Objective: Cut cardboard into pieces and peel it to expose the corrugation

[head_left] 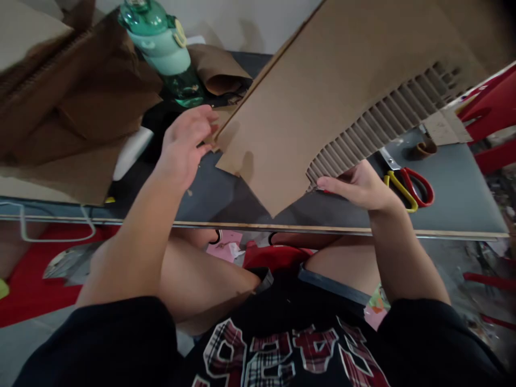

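Observation:
A large brown piece of cardboard (274, 134) is held tilted above the grey table, its torn strip of bare corrugation (374, 123) facing up. My right hand (363, 185) grips its lower edge, thumb on top and fingers hidden underneath. Beside the cardboard's left edge is my left hand (187, 142), thumb and bent fingers apart. Its fingertips are close to a small cardboard flap (223, 121); whether they touch it I cannot tell. Scissors (407, 185) with one red and one yellow handle lie right of my right hand.
A green water bottle (167, 56) stands at the back left, next to a curled brown sheet (217, 67). Crumpled brown cardboard (80, 102) is piled at the left. A small cardboard roll (421, 150) lies beyond the scissors. The table's front edge (258, 227) runs above my legs.

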{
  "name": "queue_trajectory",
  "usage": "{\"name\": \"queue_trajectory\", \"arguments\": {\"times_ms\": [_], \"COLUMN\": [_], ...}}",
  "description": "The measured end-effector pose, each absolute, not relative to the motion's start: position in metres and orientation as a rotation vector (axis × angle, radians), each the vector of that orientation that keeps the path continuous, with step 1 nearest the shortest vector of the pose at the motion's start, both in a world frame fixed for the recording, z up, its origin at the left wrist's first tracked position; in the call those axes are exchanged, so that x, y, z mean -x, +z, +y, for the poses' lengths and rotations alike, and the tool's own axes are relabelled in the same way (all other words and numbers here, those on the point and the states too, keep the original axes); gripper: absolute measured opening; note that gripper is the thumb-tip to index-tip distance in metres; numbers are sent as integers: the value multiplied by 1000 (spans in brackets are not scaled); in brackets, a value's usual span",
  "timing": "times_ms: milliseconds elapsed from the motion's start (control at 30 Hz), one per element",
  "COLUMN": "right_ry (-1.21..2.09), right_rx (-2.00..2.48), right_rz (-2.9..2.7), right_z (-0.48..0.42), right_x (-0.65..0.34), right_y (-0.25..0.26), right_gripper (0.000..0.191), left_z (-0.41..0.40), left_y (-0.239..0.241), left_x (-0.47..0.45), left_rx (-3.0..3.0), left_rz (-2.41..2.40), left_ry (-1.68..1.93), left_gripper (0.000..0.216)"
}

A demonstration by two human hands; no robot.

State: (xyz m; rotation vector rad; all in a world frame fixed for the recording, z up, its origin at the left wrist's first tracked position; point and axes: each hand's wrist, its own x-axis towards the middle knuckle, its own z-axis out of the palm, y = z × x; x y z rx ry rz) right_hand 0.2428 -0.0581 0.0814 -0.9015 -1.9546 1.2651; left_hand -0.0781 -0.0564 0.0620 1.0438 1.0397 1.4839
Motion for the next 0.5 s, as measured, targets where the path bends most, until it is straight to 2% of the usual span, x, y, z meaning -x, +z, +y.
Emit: {"name": "queue_trajectory", "arguments": {"times_ms": [133,300,367,500], "right_ry": [1309,977,881,840], "right_rx": [840,780,845,915], "right_rz": [-2114,-2331,-2355,-2410], "right_z": [-52,-36,-33,-34], "right_x": [-244,-249,-250,-243], "right_y": [93,79,71,67], "right_gripper": [28,23,27,39], "left_z": [-52,-55,-53,-45], "left_y": [47,43,43,35], "left_x": [72,76,80,76], "left_rx": [-1233,-1206,-1185,-1166], "left_rz": [1050,1267,1270,1243], "left_ry": [1390,1056,1100,1405], "left_gripper": [50,60,56,47]}}
